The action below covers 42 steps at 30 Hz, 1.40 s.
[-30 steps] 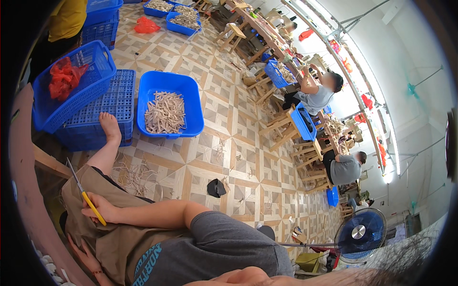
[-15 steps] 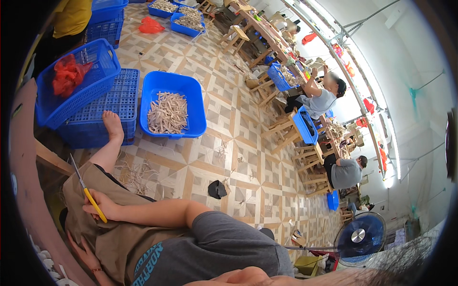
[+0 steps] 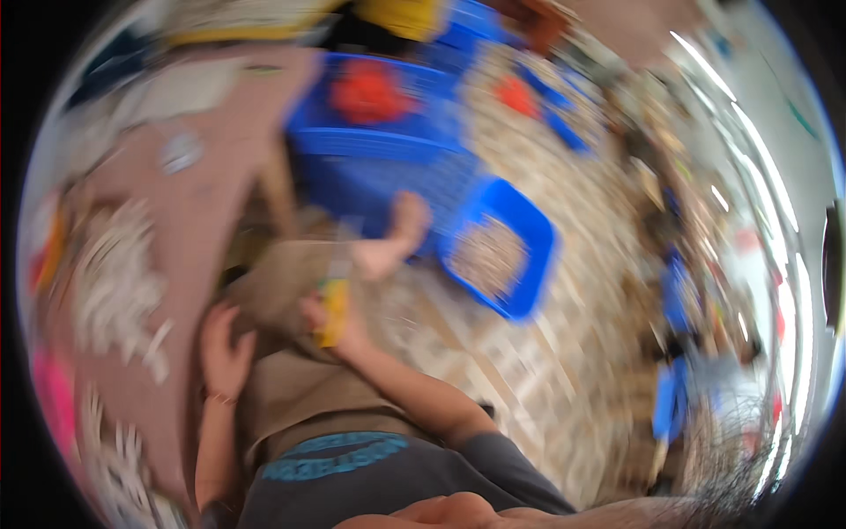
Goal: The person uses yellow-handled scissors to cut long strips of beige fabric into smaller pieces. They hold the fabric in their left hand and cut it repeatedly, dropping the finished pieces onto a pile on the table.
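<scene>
Over my lap, my right hand (image 3: 351, 333) is closed around yellow-handled scissors (image 3: 332, 309); their blades point away from me and are smeared by motion. Beside the table edge, my left hand (image 3: 227, 351) is raised with thumb and fingers apart and nothing seen in it. Brown cloth (image 3: 286, 331) covers my lap between the two hands. To the left, a heap of whitish strips (image 3: 123, 278) lies on the pinkish table (image 3: 198, 189).
Ahead, a blue basket (image 3: 308, 110) holding a red plastic bag (image 3: 368, 91) rests on a blue crate (image 3: 352, 189). To its right, a blue tub (image 3: 539, 256) of pale pieces stands on the patterned floor (image 3: 529, 379). Blurred workbenches and people line the far right.
My view has swung left, bringing the table and its heap of strips into sight. The left hand has come up off the lap with its fingers spread. Scissors stay in the right hand.
</scene>
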{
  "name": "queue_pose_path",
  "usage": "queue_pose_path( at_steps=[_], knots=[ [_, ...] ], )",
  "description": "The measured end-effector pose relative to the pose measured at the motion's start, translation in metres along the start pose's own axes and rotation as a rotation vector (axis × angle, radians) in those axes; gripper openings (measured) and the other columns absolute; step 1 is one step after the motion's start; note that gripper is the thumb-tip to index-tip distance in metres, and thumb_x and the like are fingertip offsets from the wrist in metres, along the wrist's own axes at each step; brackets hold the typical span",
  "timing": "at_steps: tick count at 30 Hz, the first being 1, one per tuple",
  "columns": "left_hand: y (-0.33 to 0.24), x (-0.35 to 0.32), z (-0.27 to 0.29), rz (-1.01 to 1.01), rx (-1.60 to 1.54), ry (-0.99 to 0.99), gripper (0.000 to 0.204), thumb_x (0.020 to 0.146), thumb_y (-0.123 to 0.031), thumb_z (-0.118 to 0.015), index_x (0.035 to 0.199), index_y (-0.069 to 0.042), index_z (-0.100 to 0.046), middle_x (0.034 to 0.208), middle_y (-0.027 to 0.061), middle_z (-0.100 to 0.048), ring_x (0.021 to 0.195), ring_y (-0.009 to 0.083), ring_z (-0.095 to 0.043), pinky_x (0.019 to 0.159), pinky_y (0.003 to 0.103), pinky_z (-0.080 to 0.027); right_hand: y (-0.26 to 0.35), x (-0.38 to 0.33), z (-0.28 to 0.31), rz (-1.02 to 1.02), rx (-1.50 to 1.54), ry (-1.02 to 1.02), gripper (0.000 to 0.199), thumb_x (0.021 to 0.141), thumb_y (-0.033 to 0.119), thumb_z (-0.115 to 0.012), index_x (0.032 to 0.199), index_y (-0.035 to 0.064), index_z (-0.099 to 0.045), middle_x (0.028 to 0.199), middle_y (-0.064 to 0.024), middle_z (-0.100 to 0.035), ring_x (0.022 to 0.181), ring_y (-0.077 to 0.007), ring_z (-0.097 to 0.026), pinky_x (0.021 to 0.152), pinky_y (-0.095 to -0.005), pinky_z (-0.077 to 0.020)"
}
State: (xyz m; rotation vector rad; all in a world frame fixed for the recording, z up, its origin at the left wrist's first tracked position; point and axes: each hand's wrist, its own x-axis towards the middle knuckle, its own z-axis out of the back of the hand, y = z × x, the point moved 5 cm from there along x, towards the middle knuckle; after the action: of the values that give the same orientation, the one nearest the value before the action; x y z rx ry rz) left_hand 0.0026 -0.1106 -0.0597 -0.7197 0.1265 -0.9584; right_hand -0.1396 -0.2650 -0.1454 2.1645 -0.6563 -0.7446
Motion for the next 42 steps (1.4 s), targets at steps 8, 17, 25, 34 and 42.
queue_pose_path(
  at_steps=[8, 17, 25, 34, 42],
  knots=[
    [-0.019, 0.004, 0.142, -0.026, 0.063, -0.306, 0.018, 0.077, -0.009, -0.066, 0.094, -0.004, -0.064, 0.100, 0.0120, -0.063, 0.090, 0.0299, -0.058, 0.078, 0.037, -0.048, 0.019, 0.002, -0.017, 0.036, -0.033, -0.043, 0.020, 0.084, 0.001, -0.059, 0.094, 0.0108, -0.045, 0.071, -0.0033, -0.049, 0.057, -0.0127, -0.048, 0.050, -0.0258, -0.0406],
    [0.070, -0.010, 0.206, 0.422, -0.002, -0.372, 0.015, 0.079, -0.009, -0.064, 0.092, -0.002, -0.066, 0.072, 0.0076, -0.063, 0.062, 0.0135, -0.059, 0.059, 0.027, -0.047, 0.014, -0.003, -0.027, 0.096, -0.192, -0.032, 0.020, 0.085, 0.001, -0.057, 0.095, 0.0106, -0.042, 0.073, -0.0030, -0.047, 0.057, -0.0117, -0.047, 0.050, -0.0259, -0.0407],
    [0.076, 0.027, 0.191, 0.408, 0.123, -0.503, 0.033, 0.079, -0.013, -0.064, 0.111, -0.008, -0.059, 0.081, 0.0120, -0.065, 0.069, 0.0221, -0.063, 0.064, 0.033, -0.051, 0.014, -0.001, -0.021, 0.095, -0.196, -0.030, 0.020, 0.084, 0.001, -0.057, 0.095, 0.0098, -0.042, 0.072, -0.0029, -0.047, 0.057, -0.0119, -0.047, 0.051, -0.0261, -0.0412],
    [0.075, 0.046, 0.210, 0.253, 0.342, -0.581, 0.014, 0.080, -0.017, -0.064, 0.093, -0.011, -0.065, 0.085, 0.0074, -0.064, 0.073, 0.0254, -0.063, 0.065, 0.035, -0.050, 0.015, -0.002, -0.026, 0.114, -0.190, 0.002, 0.016, 0.085, 0.002, -0.058, 0.093, 0.0058, -0.045, 0.073, -0.0045, -0.050, 0.059, -0.0119, -0.050, 0.053, -0.0252, -0.0432],
    [0.010, 0.033, 0.207, -0.032, 0.530, -0.619, 0.009, 0.079, -0.008, -0.062, 0.088, -0.009, -0.062, 0.083, 0.0058, -0.058, 0.067, 0.0226, -0.059, 0.058, 0.032, -0.048, 0.020, -0.011, -0.034, 0.203, -0.303, 0.035, 0.017, 0.084, 0.001, -0.057, 0.095, 0.0058, -0.045, 0.075, -0.0054, -0.051, 0.059, -0.0121, -0.050, 0.053, -0.0254, -0.0426]
  ],
)
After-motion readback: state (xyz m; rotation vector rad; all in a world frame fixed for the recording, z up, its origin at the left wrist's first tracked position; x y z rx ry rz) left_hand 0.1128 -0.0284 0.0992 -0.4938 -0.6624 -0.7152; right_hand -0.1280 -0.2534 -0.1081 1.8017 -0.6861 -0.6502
